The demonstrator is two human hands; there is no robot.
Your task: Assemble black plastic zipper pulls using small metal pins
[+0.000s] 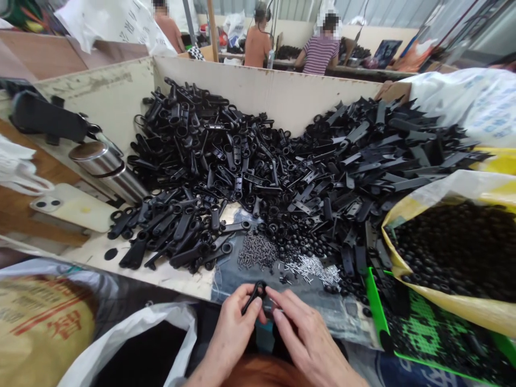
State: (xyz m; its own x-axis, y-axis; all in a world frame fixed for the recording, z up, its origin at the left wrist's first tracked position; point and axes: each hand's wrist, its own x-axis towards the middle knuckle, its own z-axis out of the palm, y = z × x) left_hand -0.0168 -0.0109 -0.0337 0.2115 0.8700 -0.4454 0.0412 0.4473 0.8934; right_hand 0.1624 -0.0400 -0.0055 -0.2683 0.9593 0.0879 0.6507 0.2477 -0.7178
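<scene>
My left hand (233, 329) pinches a small black plastic part with a ring end (255, 294) at the near edge of the table. My right hand (303, 330) meets it from the right, fingertips closed on the same part near the ring. Just beyond my fingers lie a small heap of dark screws (258, 251), a scatter of silver pins (314, 267) and small black rings (296, 244). A large pile of black ring-ended parts (201, 161) fills the left of the table, and flat black strips (382, 156) fill the right.
A phone (68, 207) and a steel flask (107, 166) lie at the left. A yellow bag of black beads (455, 247) and a green tray (373, 306) sit at the right. White bags (141, 333) hang at the near edge. Cardboard walls (282, 97) enclose the table. Other people work behind.
</scene>
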